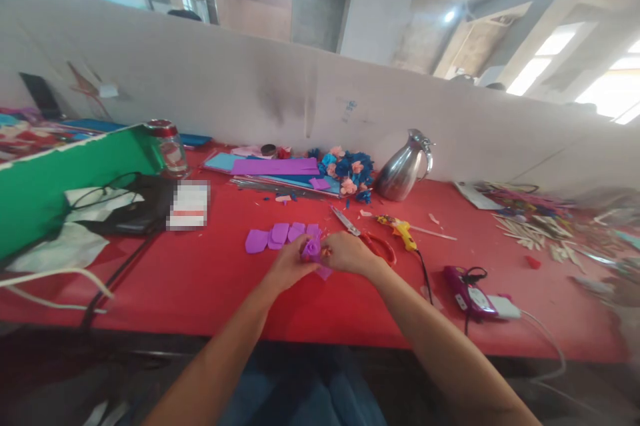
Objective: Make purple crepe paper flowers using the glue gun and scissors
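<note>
Between my two hands is a purple paper flower (311, 250) with a rolled, spiralled centre. My left hand (289, 262) is closed around its left side and base. From the right, my right hand (346, 253) reaches to the flower with bent fingers pressed together at its edge; whatever they pinch is too small to make out. Several cut purple paper petals (257, 241) lie in a row just beyond my left hand. Scissors with red handles (384, 249) rest beside my right hand, their blades pointing away. A yellow glue gun (403, 233) lies farther right.
Behind are stacked purple and blue paper sheets (275, 167), a bunch of blue and pink paper flowers (350, 169) and a steel jug (404, 166). A purple power box (470, 293) with cords sits at right, a glass jar (171, 149) and black bag (145, 203) at left.
</note>
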`<state>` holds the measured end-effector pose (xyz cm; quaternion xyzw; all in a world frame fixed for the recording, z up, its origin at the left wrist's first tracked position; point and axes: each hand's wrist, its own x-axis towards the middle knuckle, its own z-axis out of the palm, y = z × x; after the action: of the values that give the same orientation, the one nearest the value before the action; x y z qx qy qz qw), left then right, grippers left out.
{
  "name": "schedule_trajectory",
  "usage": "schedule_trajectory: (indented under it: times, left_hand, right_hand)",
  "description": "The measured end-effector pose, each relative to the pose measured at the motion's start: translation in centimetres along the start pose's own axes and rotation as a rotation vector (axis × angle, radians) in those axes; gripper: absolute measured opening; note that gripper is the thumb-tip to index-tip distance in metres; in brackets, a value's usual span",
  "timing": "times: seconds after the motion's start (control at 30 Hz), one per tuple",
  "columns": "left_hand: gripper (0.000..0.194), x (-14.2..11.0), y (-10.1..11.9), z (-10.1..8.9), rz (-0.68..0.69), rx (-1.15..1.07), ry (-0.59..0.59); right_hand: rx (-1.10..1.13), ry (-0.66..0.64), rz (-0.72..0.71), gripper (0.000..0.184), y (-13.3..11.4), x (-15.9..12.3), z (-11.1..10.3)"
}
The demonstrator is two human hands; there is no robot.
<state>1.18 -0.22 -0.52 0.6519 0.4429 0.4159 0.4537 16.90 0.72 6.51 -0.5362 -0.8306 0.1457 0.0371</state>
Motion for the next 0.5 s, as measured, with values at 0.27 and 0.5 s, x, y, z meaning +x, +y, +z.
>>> schedule_trajectory:
  times: [0.27,0.5]
  left_hand:
    - [0.030,0.0,0.5,-0.4,-0.028,-0.464,0.120]
    - [0.029,0.0,1.1,-0.7,-0.038,-0.685,0.131]
  right_hand:
    - [0.989,0.675,0.197,0.022,3.0,1.8,0.3]
    - [1.489,0.801,0.267,0.021,-0.5,1.2,2.0]
